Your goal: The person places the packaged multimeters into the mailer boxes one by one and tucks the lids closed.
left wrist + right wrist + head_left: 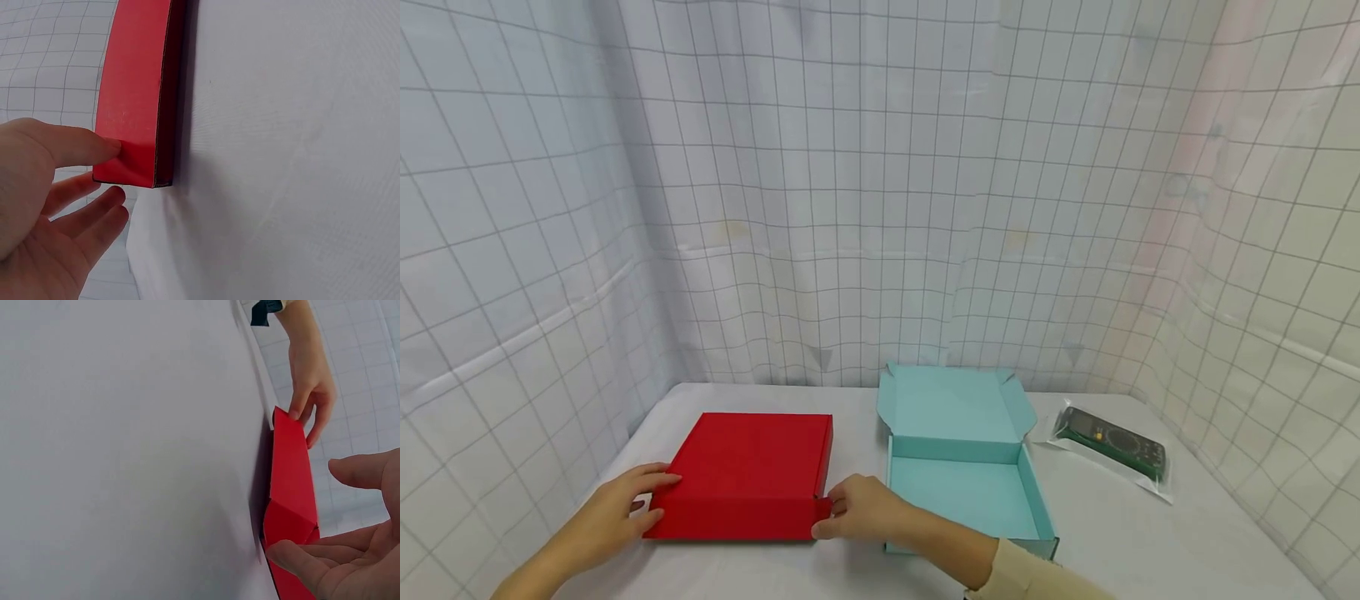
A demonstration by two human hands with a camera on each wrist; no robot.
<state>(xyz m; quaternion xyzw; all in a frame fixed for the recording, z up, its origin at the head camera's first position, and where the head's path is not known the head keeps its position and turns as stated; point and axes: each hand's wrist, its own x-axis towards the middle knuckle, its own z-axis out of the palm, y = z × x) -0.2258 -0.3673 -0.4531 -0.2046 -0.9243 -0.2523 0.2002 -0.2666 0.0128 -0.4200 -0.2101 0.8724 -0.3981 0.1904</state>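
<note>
A flat red cardboard box (pixel 752 458) lies on the table, its lid down. At its front left corner my left hand (pixel 613 508) grips it, with the thumb (pixel 103 149) pressed on the front face and other fingers round the corner. My right hand (pixel 865 510) is at the front right corner, where a small red side flap (pixel 823 507) sticks out. Its curled fingers hold that flap in the head view. The right wrist view shows fingertips (pixel 281 551) against the corner and another digit raised off the box.
A light teal box (pixel 962 492) stands with its lid up to the right, partly behind my right forearm. Farther right lies a dark green multimeter (pixel 1112 442) in a clear plastic bag. Checked white curtains (pixel 925 208) enclose the white table (pixel 1120 533).
</note>
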